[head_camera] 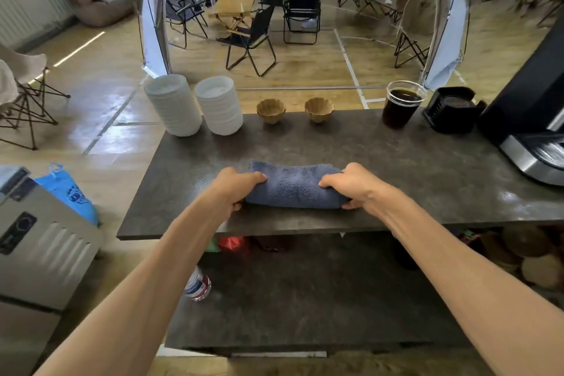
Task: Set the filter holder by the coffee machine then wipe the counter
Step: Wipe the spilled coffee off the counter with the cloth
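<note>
**Both hands on rolled towel at counter's near edge**

Near the front edge of the counter, roughly mid-width: a blue-grey towel, rolled into a thick bundle lying parallel to that edge. Left hand gripping the towel's left end, fingers curled over the top, thumb tucked at the near side. Right hand gripping the right end the same way, fingers over the top, thumb at the near underside. Both forearms reaching in from the near side.

Toward the far right corner: black filter holder, sitting on the counter just beside the coffee machine, which fills the right edge. Left of the holder, close to it: clear plastic cup of dark coffee, upright at the far edge.

Along the far edge, mid-width: 2 small tan bowls, set apart from each other. Toward the far left corner: 2 stacks of white bowls, upside down, just beside one another.

Below the counter: a lower shelf with a plastic bottle lying at its left end. Left of the counter, on the floor: a grey metal appliance and a blue bag.
</note>
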The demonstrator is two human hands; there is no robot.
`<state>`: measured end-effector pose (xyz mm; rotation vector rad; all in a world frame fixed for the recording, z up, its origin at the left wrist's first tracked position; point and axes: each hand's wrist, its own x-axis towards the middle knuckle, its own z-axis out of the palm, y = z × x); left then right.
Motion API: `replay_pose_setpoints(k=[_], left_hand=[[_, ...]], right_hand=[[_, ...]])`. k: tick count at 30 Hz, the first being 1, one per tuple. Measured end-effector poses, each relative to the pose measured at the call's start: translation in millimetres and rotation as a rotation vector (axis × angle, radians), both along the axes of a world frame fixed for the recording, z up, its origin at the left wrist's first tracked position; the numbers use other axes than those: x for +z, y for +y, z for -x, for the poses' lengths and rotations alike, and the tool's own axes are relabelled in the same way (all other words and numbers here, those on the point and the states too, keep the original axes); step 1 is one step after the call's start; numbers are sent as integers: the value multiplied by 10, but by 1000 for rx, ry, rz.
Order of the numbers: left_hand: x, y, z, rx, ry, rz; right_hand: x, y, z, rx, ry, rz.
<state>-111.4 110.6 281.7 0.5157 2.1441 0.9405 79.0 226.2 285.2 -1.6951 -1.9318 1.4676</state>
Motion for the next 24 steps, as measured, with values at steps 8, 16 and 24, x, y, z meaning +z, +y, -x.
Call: replay_pose_setpoints(k=[8,16,24], left_hand=[[-117,-1114,-628,-150,-174,-109],[-1670,-843,-865,2,-268,54],[-2848,-816,-1003,134,-348,232]], right_hand=[[-268,-798,-934,134,203,176],[-1685,-745,-1026,-19,-43,341],[-2749,-746,-960,110,-379,249]])
